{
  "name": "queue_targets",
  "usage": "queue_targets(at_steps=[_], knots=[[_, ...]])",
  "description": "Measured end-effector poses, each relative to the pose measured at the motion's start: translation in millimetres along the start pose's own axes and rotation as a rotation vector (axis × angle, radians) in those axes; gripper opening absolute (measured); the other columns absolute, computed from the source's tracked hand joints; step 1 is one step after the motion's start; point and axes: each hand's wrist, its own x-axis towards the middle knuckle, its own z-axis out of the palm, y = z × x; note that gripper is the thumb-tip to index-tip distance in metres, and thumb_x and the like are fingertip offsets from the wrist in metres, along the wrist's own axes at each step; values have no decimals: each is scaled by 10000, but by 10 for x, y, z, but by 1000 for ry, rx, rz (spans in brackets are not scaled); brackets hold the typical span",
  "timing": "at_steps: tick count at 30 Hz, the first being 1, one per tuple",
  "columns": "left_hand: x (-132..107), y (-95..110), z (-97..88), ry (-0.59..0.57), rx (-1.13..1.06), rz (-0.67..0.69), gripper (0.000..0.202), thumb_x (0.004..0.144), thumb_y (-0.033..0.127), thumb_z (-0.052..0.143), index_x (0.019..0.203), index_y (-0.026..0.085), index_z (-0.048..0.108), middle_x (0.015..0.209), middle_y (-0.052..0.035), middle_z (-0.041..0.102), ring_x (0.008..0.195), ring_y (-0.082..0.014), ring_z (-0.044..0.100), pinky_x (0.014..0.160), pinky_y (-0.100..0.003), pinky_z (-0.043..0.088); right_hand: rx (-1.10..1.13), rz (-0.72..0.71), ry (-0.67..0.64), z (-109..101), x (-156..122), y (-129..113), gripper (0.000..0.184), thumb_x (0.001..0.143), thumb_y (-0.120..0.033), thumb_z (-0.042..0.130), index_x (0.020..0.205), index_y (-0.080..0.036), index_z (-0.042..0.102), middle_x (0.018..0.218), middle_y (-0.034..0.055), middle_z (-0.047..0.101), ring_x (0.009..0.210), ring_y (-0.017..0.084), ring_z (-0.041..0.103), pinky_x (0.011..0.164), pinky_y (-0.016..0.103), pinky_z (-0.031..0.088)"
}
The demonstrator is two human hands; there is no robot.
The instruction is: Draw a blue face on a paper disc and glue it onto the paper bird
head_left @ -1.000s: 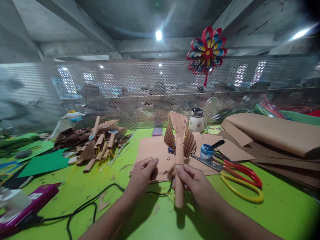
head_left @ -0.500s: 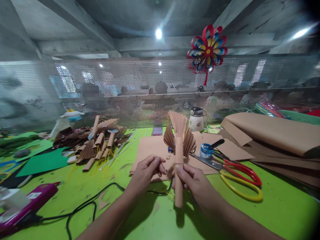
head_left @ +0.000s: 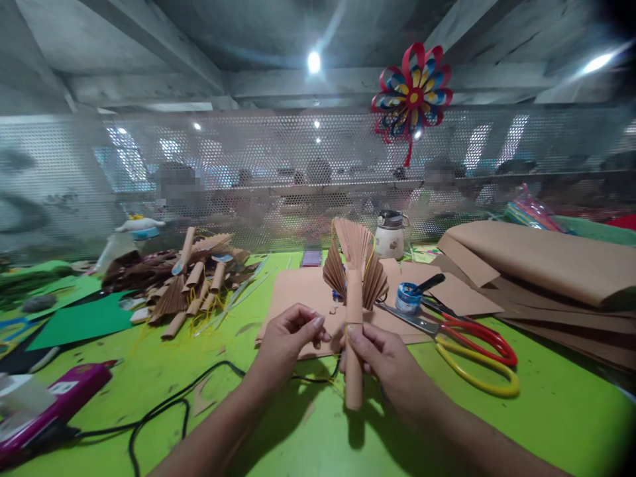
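Note:
My right hand [head_left: 382, 354] is closed around the lower part of a brown paper tube [head_left: 354, 298], held upright above the green table. Pleated brown paper fans [head_left: 354, 242] spread from the tube's upper end, one at the top and one on each side. Thin yellow string runs along the fans' edges. Left of the tube, my left hand [head_left: 293, 334] has its fingers curled and thumb drawn in; whatever is between the fingertips, if anything, is too small to make out. Sheets of brown paper [head_left: 285, 291] lie behind both hands.
Large scissors [head_left: 477, 364] with red and yellow handles lie at right beside a blue-stained jar [head_left: 408, 299]. Similar tube pieces with yellow string form a pile [head_left: 199, 281] at left. A purple power strip [head_left: 74, 391] and black cable [head_left: 193, 387] are front left. A bottle [head_left: 390, 238] stands behind.
The whole view has shifted slightly. My hands and the fan-topped paper tube keep nearly the same pose, with my left fingers still curled.

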Motion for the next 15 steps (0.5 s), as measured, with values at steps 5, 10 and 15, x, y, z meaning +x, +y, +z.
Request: queue_targets(at_steps=[5, 10, 15], knots=[[0, -19, -4, -4, 8, -1, 533, 645, 634, 942, 732, 170, 695, 656, -27, 717, 623, -148, 615, 623, -260, 466, -5, -8, -22, -21, -10, 37, 556, 891, -700, 709, 963, -151, 664, 775, 25, 635, 709, 153, 551, 654, 284, 416], [16, -45, -45, 18, 35, -8, 600, 801, 692, 809, 580, 167, 622, 525, -8, 614, 516, -100, 505, 561, -235, 404, -8, -8, -33, -13, -21, 39, 530, 904, -687, 702, 934, -161, 645, 766, 25, 638, 695, 151, 557, 637, 285, 423], [49, -73, -56, 17, 2, -28, 560, 664, 685, 905, 708, 165, 702, 643, -14, 684, 624, -138, 612, 642, -250, 494, 11, -6, -6, 14, -15, 10, 584, 844, -731, 734, 912, -159, 640, 751, 25, 636, 689, 153, 561, 632, 284, 421]])
